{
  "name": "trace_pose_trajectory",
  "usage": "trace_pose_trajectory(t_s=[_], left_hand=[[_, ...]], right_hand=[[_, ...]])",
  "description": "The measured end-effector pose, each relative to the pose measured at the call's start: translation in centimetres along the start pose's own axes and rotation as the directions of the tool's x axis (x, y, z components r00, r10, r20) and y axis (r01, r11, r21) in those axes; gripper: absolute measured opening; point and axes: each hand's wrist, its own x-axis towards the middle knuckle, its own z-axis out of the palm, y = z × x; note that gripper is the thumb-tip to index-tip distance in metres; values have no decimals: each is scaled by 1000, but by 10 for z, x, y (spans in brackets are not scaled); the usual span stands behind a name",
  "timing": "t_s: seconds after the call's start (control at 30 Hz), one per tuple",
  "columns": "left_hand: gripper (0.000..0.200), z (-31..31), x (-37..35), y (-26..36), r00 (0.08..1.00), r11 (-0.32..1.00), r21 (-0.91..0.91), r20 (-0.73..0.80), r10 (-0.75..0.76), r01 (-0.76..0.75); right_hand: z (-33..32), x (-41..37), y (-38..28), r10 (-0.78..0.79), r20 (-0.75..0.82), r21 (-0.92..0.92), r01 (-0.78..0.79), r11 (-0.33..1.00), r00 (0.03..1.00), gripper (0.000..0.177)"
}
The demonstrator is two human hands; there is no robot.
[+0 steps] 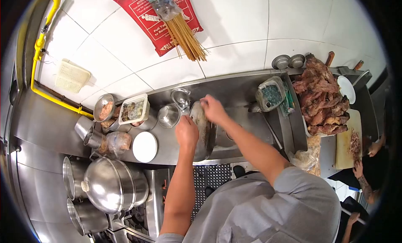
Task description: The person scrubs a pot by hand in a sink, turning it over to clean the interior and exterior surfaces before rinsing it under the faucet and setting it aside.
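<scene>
A long, narrow metal pan (204, 147) with greyish, mottled contents (202, 122) lies across the steel counter in front of me. My left hand (187, 132) is closed at the pan's left edge, thumb and fingers pressed together. Over the far right part of the pan, my right hand (213, 109) is also closed, its fingers curled and slightly blurred. What the fingers pinch, I cannot tell. Just left of the pan stand a round metal lid (168, 116) and a small shiny metal vessel (181, 97).
A white plate (145, 147), a white basket (134, 109) and metal bowls stand left. Right are a sink basin (247, 126), a bag-lined container (270, 94) and piled cooked meat (320, 96). Large pots (109, 185) sit lower left. Another person's hands (359, 169) work at a cutting board (349, 138).
</scene>
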Motion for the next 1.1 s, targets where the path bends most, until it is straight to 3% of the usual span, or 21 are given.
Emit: trace_pose_trajectory(t_s=[0.03, 0.07, 0.13, 0.17, 0.2, 0.3, 0.33, 0.4, 0.47, 0.57, 0.63, 0.67, 0.7, 0.73, 0.77, 0.8, 0.87, 0.9, 1.0, 1.07, 1.1], left_hand=[[32, -4, -3, 4, 1000, 1000, 2, -6, -22, 22], [31, -8, -4, 4, 999, 999, 6, -10, -38, 38], [31, -9, 3, 5, 998, 998, -7, 24, -64, 64], [32, -11, 1, 2, 992, 994, -7, 71, -105, 105], [32, -9, 0, -1, 992, 995, -9, 68, -102, 103], [31, 1, -11, -6, 999, 999, -29, -4, 35, -35], [31, 0, -17, -3, 999, 999, 1, -6, 36, -36], [30, -1, -10, 2, 998, 998, 23, -24, 54, -53], [30, -2, -8, 0, 997, 997, -30, -5, 75, -75], [30, -2, -15, 0, 997, 997, -36, -1, 72, -72], [30, 1, -23, -2, 998, 998, -37, -2, 56, -56], [29, 2, -21, -2, 999, 998, -34, -14, 47, -48], [29, 1, -15, 0, 999, 998, -40, -22, 48, -49], [30, -2, -12, -1, 999, 997, -59, 0, 47, -47], [30, -4, -13, -3, 999, 996, -75, 24, 46, -44], [30, -6, -16, -4, 999, 997, -71, 26, 44, -42], [30, -6, -21, -4, 997, 995, -58, 3, 76, -75], [30, -6, -25, -5, 997, 995, -58, 7, 77, -77], [30, -3, -19, -2, 998, 997, -52, -24, 60, -62], [30, -8, -15, -6, 996, 991, -108, -17, 84, -85], [30, -9, -16, -6, 996, 990, -108, -20, 86, -87]], right_hand=[[-4, 12, 2, 337, 126, -67, -331, 941, 933, 26], [5, -1, 2, 342, 129, -61, -337, 939, 931, 26], [18, -29, -12, -126, -86, -4, 126, 992, 988, 24], [27, -41, -16, -389, -258, -50, 390, 920, 884, 22], [22, -35, -15, -392, -260, -51, 393, 918, 882, 22], [-2, 5, 1, 90, 2, 41, -90, 995, 996, 24], [1, -3, 3, 98, 3, 43, -98, 994, 995, 24], [3, -20, -9, 73, -18, -42, -74, 996, 997, 25], [18, -54, -15, -367, -149, -123, 351, 928, 918, 26], [-5, -22, -15, -172, -35, 6, 172, 985, 985, 26], [-16, 7, -12, 305, 176, -105, -290, 951, 936, 29], [-8, -4, -12, 302, 170, -105, -287, 952, 938, 29], [5, -29, -14, -39, -1, -83, 38, 996, 999, 25], [19, -50, -17, -368, -164, -110, 354, 929, 915, 22], [22, -60, -29, -466, -246, -124, 449, 885, 850, 18], [20, -54, -25, -464, -245, -120, 448, 886, 851, 18], [1, -17, -3, 24, -8, 82, -23, 996, 1000, 18], [-10, 3, -2, 198, 72, -98, -190, 977, 978, 17], [7, -34, -16, 84, -66, -11, -85, 996, 994, 20], [19, -70, -26, -305, -180, -125, 285, 950, 935, 27], [14, -70, -25, -243, -141, -51, 238, 970, 960, 28]])
